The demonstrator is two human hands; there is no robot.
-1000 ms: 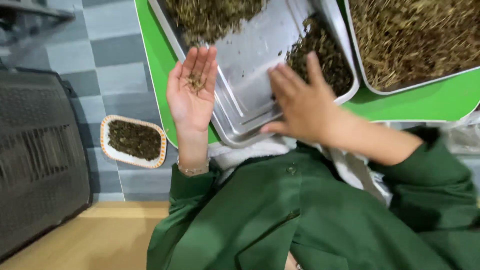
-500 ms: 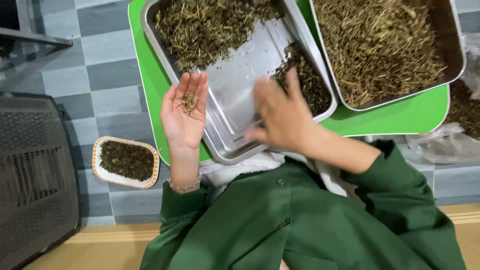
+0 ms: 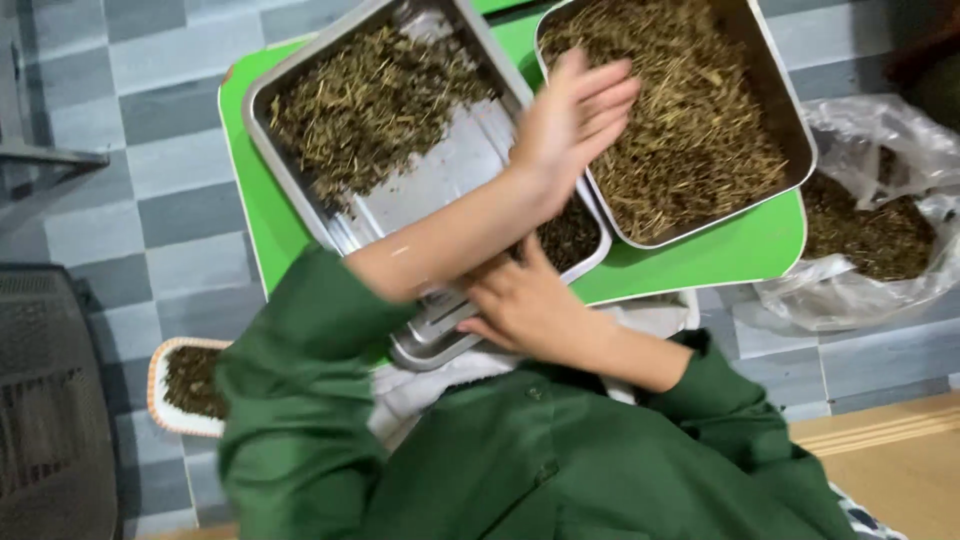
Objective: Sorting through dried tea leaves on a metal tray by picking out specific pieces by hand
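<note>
My left hand (image 3: 575,120) reaches across, fingers stretched out and blurred, over the dried straw-like herb in the right steel tray (image 3: 792,125). Its forearm crosses the left steel tray (image 3: 450,175), which holds a heap of greenish dried herb (image 3: 370,95) at the far end and a small dark pile (image 3: 572,235) at the near corner. My right hand (image 3: 525,305) lies back up at that tray's near edge, next to the dark pile. Its fingertips are hidden under the left forearm. Both trays rest on a green board (image 3: 740,250).
A small white dish of dark herb (image 3: 185,385) sits on the tiled floor at the left, beside a black mesh object (image 3: 50,420). A clear plastic bag of dried herb (image 3: 870,230) lies at the right. White cloth (image 3: 655,318) hangs under the board.
My left hand, earlier palm up with a few bits of herb beside the left tray, has swung right over the right tray. My right hand has dropped to the left tray's near edge.
</note>
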